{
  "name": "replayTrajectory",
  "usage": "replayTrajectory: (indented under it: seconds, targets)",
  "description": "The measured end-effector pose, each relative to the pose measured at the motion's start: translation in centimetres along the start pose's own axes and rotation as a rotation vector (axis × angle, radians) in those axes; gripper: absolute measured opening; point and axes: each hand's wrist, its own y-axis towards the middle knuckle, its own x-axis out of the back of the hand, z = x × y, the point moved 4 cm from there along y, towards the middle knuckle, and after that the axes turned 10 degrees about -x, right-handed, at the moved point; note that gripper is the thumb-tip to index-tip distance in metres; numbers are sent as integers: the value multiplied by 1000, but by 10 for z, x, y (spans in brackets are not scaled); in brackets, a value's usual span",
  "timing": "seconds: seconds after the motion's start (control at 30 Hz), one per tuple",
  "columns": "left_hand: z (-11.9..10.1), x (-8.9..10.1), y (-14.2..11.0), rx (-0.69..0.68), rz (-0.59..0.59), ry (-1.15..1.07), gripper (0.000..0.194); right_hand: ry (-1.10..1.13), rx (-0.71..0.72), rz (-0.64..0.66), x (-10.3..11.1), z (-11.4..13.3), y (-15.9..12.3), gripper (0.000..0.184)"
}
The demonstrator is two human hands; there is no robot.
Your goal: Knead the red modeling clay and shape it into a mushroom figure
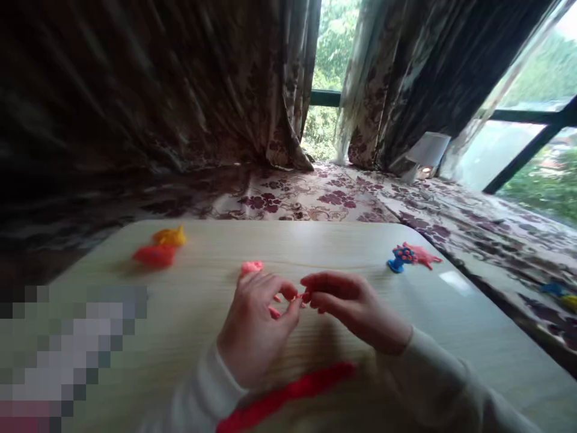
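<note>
Above the middle of the table, my left hand and my right hand meet fingertip to fingertip. Both pinch a small piece of pink modelling clay between thumb and fingers. More pink bits show behind my left fingers, partly covered, and I cannot tell whether they are held. Just beyond the left hand lies a pink clay lump. A long red strip, blurred, stretches across the table close to me, below both hands.
An orange-red lump and a yellow one sit at the far left. At the far right stands a blue clay shape with pink dots, beside a flat pink piece. Patterned cloth, a lamp and curtains lie beyond.
</note>
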Motion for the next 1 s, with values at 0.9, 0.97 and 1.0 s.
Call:
replayTrajectory:
  seconds: [0.9,0.97,1.0]
  targets:
    - [77,24,17,293,10,-20,13,-658,117,-228,37,-20,12,29]
    - [77,22,18,330,6,-103,7,-654,132,-277,40,-20,12,26]
    - [76,21,20,357,4,-164,5,-646,138,-305,42,-20,13,25]
